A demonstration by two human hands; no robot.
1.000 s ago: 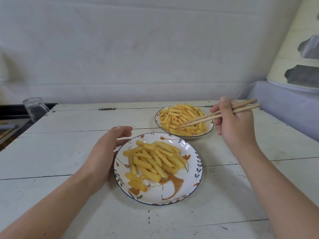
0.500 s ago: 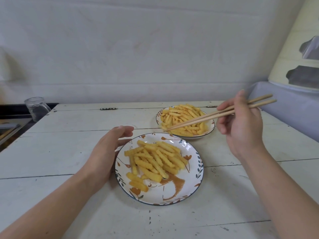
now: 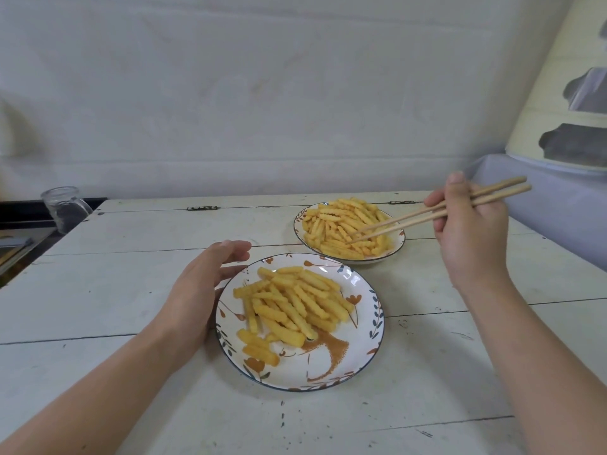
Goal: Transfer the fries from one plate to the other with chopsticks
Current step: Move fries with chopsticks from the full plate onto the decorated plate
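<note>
**Chopsticks over the far plate**

At right of the frame, the right hand [image 3: 473, 234] grips wooden chopsticks [image 3: 440, 210], their tips down among the fries [image 3: 341, 228] on the far plate [image 3: 399, 239]. The left hand [image 3: 200, 290] rests, fingers loose, against the left rim of the near plate [image 3: 361, 353] of fries on the white table [image 3: 115, 290]. A glass jar [image 3: 65, 208] stands at far left.

Left hand [image 3: 197, 290] flat, right hand [image 3: 469, 231] pinched
</note>
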